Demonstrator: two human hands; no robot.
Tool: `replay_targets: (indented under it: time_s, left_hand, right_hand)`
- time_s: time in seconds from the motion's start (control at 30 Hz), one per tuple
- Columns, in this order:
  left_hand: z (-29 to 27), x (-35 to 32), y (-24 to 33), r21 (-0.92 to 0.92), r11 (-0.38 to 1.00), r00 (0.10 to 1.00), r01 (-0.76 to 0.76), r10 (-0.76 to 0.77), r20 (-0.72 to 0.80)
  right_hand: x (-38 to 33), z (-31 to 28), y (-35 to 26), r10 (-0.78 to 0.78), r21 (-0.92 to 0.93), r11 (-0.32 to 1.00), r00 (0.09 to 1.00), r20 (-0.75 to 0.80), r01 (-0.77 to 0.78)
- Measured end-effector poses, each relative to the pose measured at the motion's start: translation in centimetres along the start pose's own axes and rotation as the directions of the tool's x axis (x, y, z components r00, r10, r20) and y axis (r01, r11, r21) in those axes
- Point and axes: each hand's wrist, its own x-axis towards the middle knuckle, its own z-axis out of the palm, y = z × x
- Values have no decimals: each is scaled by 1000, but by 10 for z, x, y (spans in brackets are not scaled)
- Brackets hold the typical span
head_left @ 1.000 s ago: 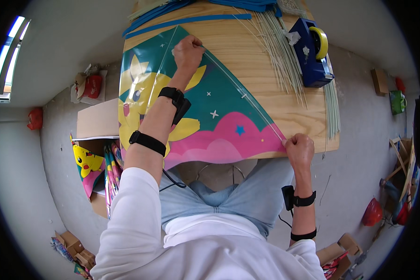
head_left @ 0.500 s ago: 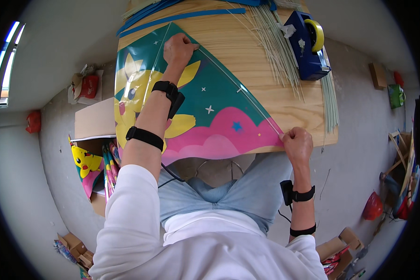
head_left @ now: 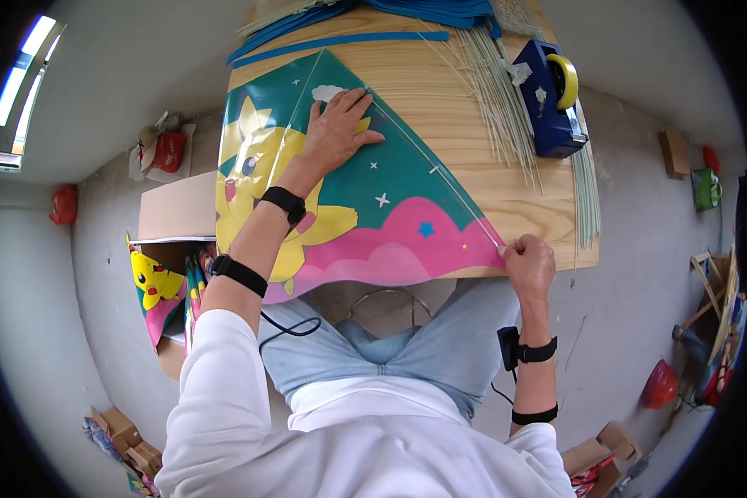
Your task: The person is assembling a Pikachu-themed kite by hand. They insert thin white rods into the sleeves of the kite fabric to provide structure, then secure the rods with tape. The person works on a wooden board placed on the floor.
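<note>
A kite sail [head_left: 390,224] of thin printed sheet, teal and pink with a yellow cartoon animal, lies over the table's front left. A thin pale rod [head_left: 427,159] runs along its slanting right edge, with a small white piece around it midway. My left hand [head_left: 340,129] lies open on the upper part of the sail, fingers spread, fingertips close to the rod's upper end. At the sail's right corner my right hand [head_left: 529,264] is closed, thumb and forefinger pinching the corner where the rod ends. The sail's near edge hangs slightly over the table edge.
A blue tape dispenser [head_left: 548,100] with yellow tape stands at the table's [head_left: 473,187] right. Loose thin sticks [head_left: 502,108] lie beside it. Blue strips [head_left: 340,39] are at the back. A cardboard box [head_left: 178,207] with more printed sheets stands at the left.
My left hand has opened out of a pinch at the rod's upper part and moved a little right and nearer, now flat on the sail. My right hand stays at the corner.
</note>
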Motion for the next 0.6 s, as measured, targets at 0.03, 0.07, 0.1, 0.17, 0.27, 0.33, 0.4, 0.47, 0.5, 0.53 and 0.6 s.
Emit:
replay_targets:
  time_s: [0.03, 0.07, 0.1, 0.17, 0.27, 0.33, 0.4, 0.47, 0.5, 0.53, 0.6]
  left_hand:
    - [-1, 0, 0, -15, 1000, 999, 21, -20, 26]
    - [-2, -1, -1, -29, 999, 998, 41, -39, 52]
    - [-3, -1, -1, -40, 998, 997, 51, -49, 55]
    - [-7, 2, -1, -65, 995, 996, 72, -68, 61]
    - [-11, 6, 1, -103, 989, 992, 108, -100, 79]
    - [-14, 10, 3, -143, 980, 986, 141, -126, 104]
    - [-15, 13, 0, -188, 965, 980, 185, -166, 113]
    - [-10, 17, -7, -235, 945, 972, 228, -207, 111]
    - [-7, 16, -14, -257, 949, 983, 181, -169, 68]
    - [-3, 13, -23, -273, 952, 990, 137, -137, 21]
    - [-1, 12, -29, -264, 959, 994, 101, -109, -16]
  right_hand:
    - [-2, -2, -1, -5, 30, 1000, 1000, -8, 5]
    - [-5, -3, -2, -8, 59, 998, 1000, -17, 9]
    - [-8, -3, -1, 10, 70, 998, 1000, -16, -9]
    - [-13, -5, 3, 47, 89, 995, 999, -15, -46]
    - [-17, -8, 16, 88, 120, 989, 996, 11, -89]
    - [-15, -15, 14, 48, 128, 991, 998, -42, -43]
    - [-6, -21, 1, -86, 142, 985, 992, -97, 99]
    - [19, -25, -45, -295, 160, 934, 942, -160, 320]
    - [34, -20, -70, -354, 193, 908, 927, -123, 372]
    - [50, -11, -100, -417, 228, 875, 905, -87, 426]
    - [80, 22, -157, -524, 182, 825, 844, -110, 536]
